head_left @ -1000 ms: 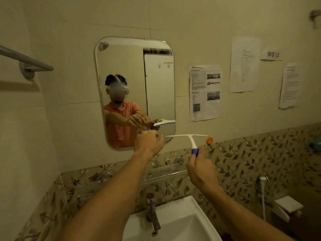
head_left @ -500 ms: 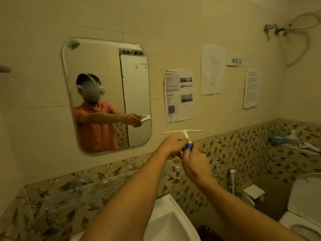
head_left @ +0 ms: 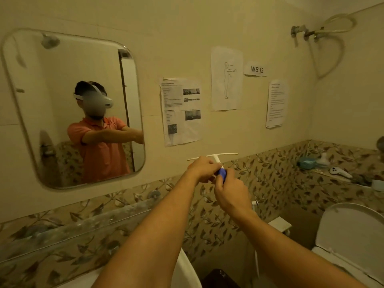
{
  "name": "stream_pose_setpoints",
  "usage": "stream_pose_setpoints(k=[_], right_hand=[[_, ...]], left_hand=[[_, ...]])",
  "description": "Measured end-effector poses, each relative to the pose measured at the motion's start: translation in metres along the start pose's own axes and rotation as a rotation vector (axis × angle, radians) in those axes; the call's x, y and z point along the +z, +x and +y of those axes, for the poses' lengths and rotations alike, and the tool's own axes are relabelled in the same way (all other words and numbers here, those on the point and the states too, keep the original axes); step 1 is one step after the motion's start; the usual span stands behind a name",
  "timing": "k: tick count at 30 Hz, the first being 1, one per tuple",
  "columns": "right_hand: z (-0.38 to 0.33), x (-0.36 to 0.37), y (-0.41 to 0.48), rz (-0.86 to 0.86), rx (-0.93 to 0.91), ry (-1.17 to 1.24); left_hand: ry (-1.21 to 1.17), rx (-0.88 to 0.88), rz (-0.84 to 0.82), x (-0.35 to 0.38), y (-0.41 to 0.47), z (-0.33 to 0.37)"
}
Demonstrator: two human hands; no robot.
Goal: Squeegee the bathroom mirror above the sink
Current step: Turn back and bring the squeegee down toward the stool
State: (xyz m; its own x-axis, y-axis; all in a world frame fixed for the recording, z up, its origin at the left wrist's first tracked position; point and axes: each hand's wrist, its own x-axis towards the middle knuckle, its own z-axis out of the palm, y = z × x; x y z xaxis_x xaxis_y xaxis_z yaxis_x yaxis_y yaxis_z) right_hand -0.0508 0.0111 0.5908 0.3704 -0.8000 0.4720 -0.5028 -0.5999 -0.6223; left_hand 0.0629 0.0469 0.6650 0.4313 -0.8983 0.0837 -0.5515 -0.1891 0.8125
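Note:
A rounded mirror [head_left: 62, 84] hangs on the tiled wall at the left, reflecting a person in an orange shirt. To its right, away from the glass, both hands hold a white squeegee [head_left: 215, 157] with a blue grip, its blade level and turned toward the wall. My left hand [head_left: 202, 168] closes on the white stem just under the blade. My right hand [head_left: 230, 192] wraps the blue lower end of the handle. The white sink [head_left: 187, 271] shows only as a rim at the bottom edge, mostly behind my forearms.
A glass shelf [head_left: 72, 227] runs under the mirror. Paper sheets [head_left: 181, 111] are taped to the wall at the right. A toilet [head_left: 351, 235] stands at the lower right, with a ledge of small items [head_left: 336, 172] above it. A hose and taps [head_left: 324, 34] hang at the top right.
The view has swung right, so the mirror now sits far left. My left hand came off the mirror's lower edge and joined my right hand on the squeegee handle.

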Motion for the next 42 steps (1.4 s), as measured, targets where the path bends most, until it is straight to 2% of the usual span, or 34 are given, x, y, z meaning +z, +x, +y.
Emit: stream_pose_setpoints(k=[6, 13, 30, 35, 42], right_hand=[[0.046, -0.006, 0.014, 0.004, 0.001, -0.094], [0.078, 0.003, 0.023, -0.067, 0.01, -0.123], [0.144, 0.074, 0.03, -0.131, 0.074, -0.258], [0.171, 0.089, 0.03, -0.184, 0.06, -0.288], [0.213, 0.102, 0.022, -0.348, 0.009, -0.302]], left_hand=[[0.003, -0.016, 0.028, 0.039, 0.02, 0.002], [0.008, -0.073, -0.005, 0.064, 0.041, -0.009], [0.023, -0.196, -0.096, 0.107, 0.094, -0.082], [-0.008, -0.256, -0.094, 0.128, 0.102, -0.101], [0.002, -0.364, -0.063, 0.165, 0.102, -0.123]])
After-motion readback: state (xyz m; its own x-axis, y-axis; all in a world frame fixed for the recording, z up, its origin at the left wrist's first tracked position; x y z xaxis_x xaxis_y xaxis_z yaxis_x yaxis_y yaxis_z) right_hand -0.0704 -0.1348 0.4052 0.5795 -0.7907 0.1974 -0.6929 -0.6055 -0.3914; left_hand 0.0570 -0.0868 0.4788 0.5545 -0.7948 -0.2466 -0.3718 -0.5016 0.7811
